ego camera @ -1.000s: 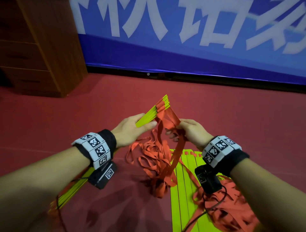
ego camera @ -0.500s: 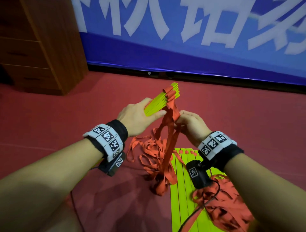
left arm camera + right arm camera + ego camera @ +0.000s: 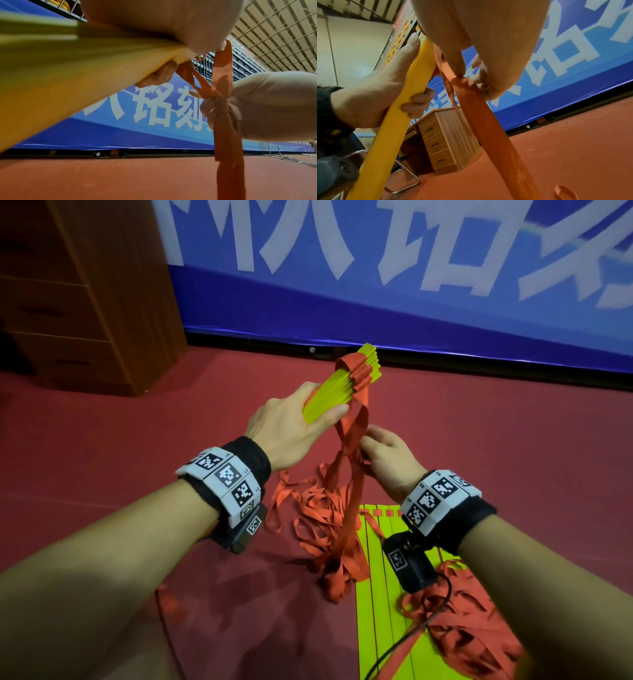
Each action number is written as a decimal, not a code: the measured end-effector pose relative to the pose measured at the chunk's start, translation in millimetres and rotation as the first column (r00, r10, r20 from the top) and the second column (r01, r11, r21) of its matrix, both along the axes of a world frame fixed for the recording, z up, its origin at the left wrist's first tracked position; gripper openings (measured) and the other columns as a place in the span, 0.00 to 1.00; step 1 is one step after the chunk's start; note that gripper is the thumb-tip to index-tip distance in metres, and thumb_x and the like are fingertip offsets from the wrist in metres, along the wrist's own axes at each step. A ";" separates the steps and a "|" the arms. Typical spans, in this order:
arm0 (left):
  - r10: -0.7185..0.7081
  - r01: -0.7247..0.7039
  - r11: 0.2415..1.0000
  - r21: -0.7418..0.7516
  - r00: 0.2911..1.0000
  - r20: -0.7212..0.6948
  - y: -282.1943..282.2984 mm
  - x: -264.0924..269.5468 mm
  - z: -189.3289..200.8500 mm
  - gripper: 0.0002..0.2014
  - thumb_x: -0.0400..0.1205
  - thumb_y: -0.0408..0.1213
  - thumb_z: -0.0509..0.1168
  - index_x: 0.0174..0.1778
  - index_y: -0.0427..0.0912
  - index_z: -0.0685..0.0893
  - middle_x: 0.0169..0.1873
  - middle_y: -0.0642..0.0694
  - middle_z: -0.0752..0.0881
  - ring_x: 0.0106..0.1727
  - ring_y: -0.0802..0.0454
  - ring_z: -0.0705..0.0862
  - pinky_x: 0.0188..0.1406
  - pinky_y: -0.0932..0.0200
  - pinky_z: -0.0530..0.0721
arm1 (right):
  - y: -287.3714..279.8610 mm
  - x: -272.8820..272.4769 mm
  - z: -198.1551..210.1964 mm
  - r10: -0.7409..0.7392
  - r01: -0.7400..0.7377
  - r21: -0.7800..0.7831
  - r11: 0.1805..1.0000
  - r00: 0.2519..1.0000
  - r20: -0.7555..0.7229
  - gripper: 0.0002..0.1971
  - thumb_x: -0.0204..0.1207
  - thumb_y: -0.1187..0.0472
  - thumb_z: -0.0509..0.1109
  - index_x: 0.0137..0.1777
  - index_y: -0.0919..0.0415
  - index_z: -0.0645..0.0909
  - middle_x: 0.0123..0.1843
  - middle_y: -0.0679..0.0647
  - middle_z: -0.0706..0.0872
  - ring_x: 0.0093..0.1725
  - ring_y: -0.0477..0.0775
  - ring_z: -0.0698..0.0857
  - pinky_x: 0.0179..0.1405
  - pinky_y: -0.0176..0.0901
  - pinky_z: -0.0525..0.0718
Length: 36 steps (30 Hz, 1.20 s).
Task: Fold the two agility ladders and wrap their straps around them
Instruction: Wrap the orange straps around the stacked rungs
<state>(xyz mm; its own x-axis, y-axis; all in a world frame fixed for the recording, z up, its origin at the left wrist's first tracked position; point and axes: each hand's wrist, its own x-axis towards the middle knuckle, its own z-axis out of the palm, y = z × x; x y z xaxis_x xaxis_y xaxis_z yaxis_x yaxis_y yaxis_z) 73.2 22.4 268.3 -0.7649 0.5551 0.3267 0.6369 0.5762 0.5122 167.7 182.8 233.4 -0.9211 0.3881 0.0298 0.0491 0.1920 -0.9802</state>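
Two ladders in view. First ladder [image 3: 346,386]: yellow rungs stacked into a bundle, raised off the floor and tilted up toward the blue banner [image 3: 411,313]. Left hand [image 3: 291,428] grips the bundle partway along; thumb lies across the top of the rungs, fingers [image 3: 418,104] curl round the underside, far rung ends stick out past the hand. Orange straps [image 3: 346,474] hang from the far end of the bundle down to a loose heap on the red floor [image 3: 513,440]. Right hand [image 3: 390,460] sits just beside and below the left; fingertips [image 3: 458,67] pinch the gathered straps just below the rungs, straps running down past the palm. Second ladder [image 3: 376,577] lies flat on the floor under the right wrist, rungs side by side, its straps piled to the right. Wooden drawer cabinet [image 3: 85,296] at left.
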 end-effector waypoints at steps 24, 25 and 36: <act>0.001 -0.131 0.858 -0.496 0.967 -0.254 -12.0 -16.6 -31.9 0.40 0.81 0.76 0.44 0.89 0.64 0.51 0.54 0.35 0.90 0.55 0.30 0.88 0.47 0.44 0.82 | -2.2 11.4 14.6 -0.007 -0.073 0.437 0.896 0.984 0.179 0.10 0.80 0.56 0.72 0.37 0.55 0.79 0.28 0.48 0.80 0.27 0.50 0.76 0.32 0.46 0.74; -0.011 -0.124 0.851 -0.511 0.967 -0.253 -13.3 -16.3 -31.0 0.40 0.80 0.76 0.44 0.89 0.64 0.51 0.54 0.35 0.90 0.55 0.31 0.88 0.47 0.45 0.82 | -1.2 13.6 16.3 -0.015 -0.104 0.544 0.833 0.978 0.210 0.09 0.79 0.54 0.73 0.41 0.54 0.78 0.30 0.47 0.80 0.29 0.50 0.77 0.33 0.46 0.73; -0.121 -0.033 0.728 -0.684 0.977 -0.175 -25.1 -22.4 -37.0 0.41 0.78 0.78 0.51 0.87 0.69 0.55 0.62 0.37 0.88 0.61 0.35 0.87 0.48 0.49 0.80 | 18.6 26.0 13.5 0.117 -0.148 0.914 0.377 0.987 0.111 0.09 0.86 0.46 0.65 0.60 0.44 0.82 0.51 0.42 0.87 0.54 0.55 0.86 0.43 0.49 0.80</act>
